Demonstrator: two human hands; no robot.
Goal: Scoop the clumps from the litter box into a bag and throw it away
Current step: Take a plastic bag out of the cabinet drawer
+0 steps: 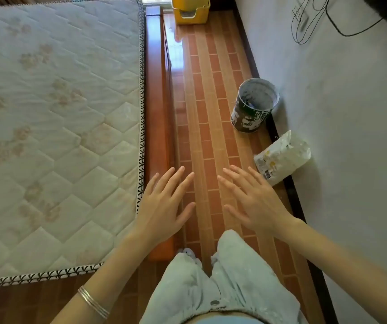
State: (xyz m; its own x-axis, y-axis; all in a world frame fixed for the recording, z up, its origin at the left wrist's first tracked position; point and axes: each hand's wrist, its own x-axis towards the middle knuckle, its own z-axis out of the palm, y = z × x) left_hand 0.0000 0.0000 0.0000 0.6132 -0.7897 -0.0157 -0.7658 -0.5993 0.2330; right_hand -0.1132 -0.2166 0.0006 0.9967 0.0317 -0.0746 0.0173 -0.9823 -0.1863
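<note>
Left hand [164,206]: reaching forward, palm facing down; fingers [172,181] lying straight and slightly spread; holding nothing
Right hand [257,202]: reaching forward level with the left, palm facing down; its fingers [237,181] also lying straight and spread; holding nothing
Both hands: hovering side by side, not touching; thumbs pointing toward each other
Forearms: bare; coming in from the lower corners and angling inward
</note>
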